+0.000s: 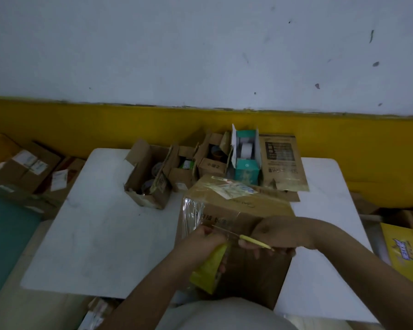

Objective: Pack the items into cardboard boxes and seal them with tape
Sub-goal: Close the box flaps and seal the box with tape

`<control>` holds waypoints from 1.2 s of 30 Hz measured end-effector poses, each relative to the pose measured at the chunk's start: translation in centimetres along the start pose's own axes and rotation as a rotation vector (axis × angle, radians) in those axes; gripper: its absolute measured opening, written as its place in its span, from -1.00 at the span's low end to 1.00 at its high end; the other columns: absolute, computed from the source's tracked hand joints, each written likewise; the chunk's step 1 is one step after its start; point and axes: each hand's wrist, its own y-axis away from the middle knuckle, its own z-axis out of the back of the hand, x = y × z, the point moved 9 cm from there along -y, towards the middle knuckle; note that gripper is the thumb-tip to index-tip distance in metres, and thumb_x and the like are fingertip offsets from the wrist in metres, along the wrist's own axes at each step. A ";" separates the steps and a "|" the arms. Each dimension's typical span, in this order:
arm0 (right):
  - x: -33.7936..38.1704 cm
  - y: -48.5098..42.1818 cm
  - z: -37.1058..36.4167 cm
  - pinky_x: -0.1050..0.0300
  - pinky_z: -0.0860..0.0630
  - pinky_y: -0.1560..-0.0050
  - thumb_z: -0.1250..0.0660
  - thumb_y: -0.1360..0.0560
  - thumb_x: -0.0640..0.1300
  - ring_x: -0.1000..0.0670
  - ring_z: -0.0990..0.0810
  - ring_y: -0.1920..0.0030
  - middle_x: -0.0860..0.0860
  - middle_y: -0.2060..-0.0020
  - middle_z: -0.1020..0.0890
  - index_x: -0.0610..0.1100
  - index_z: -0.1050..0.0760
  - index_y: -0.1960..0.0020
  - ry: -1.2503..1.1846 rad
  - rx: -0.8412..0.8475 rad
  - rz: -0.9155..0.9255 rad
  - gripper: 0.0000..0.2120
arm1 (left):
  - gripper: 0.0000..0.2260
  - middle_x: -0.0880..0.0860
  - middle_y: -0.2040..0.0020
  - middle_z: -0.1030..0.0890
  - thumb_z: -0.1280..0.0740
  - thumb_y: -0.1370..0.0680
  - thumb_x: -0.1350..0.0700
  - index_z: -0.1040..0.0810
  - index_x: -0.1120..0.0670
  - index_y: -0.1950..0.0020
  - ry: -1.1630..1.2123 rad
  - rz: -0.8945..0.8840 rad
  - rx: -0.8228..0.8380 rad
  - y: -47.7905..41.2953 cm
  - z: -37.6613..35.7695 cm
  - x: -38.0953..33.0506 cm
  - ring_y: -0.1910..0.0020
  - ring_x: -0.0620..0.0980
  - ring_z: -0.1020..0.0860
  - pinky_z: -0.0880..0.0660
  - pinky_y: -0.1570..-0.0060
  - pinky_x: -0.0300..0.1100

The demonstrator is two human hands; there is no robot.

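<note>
A large brown cardboard box [243, 210] lies on the white table [100, 229] in front of me, with clear tape [193, 210] stretched over its left end. My left hand [208, 239] grips a yellow tape roll [210, 270] held against the near side of the box. My right hand [270, 236] holds a yellow-handled cutter [253, 240], its thin blade pointing left toward the tape near my left hand.
Several small open cartons [150, 172] with tape rolls stand at the back of the table, beside a teal box [246, 160] and a flat brown carton [281, 160]. More boxes lie on the floor at left [26, 170] and a yellow package at right [403, 253].
</note>
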 end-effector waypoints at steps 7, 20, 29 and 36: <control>1.5 0.5 1.2 0.21 -0.49 0.28 -0.40 -0.42 0.23 0.09 -0.57 0.31 0.07 0.32 -0.66 -0.02 -0.71 0.10 0.184 -0.308 0.310 -0.66 | -0.71 0.12 0.38 -0.64 -0.39 -0.58 0.08 -0.39 0.12 -0.21 -0.042 -0.003 0.085 -0.3 -0.7 2.2 0.45 0.11 -0.61 -0.56 0.38 -0.10; 0.1 -1.7 15.0 0.29 -0.34 0.33 -0.30 -0.58 0.07 0.21 -0.54 0.26 0.17 0.32 -0.57 0.11 -0.58 0.09 0.100 -1.023 0.263 -0.88 | -0.82 0.21 0.29 -0.65 -0.31 -0.63 0.13 -0.44 0.09 -0.22 0.056 -0.257 0.035 -1.2 1.4 -5.7 0.37 0.15 -0.63 -0.56 0.33 -0.12; -19.3 2.9 9.0 0.14 -0.41 0.36 -0.32 -0.54 0.12 0.02 -0.53 0.35 0.05 0.37 -0.57 -0.05 -0.48 0.20 -0.236 -1.273 -0.293 -0.72 | -0.62 0.29 0.04 -0.65 -0.34 -0.48 0.19 -0.46 0.01 -0.29 0.174 -0.352 0.183 -5.2 -6.4 -9.0 0.11 0.28 -0.64 -0.56 0.07 0.12; -32.9 -2.2 -0.7 0.10 -0.51 0.05 -0.22 -0.57 -0.20 -0.13 -0.63 0.00 -0.14 0.04 -0.64 -0.20 -0.50 -0.02 -0.229 -0.849 -0.638 -0.89 | -0.62 0.26 0.14 -0.67 -0.33 -0.48 0.17 -0.39 0.05 -0.29 0.087 -0.307 0.402 -8.4 -18.7 -7.8 0.19 0.23 -0.66 -0.58 0.24 -0.04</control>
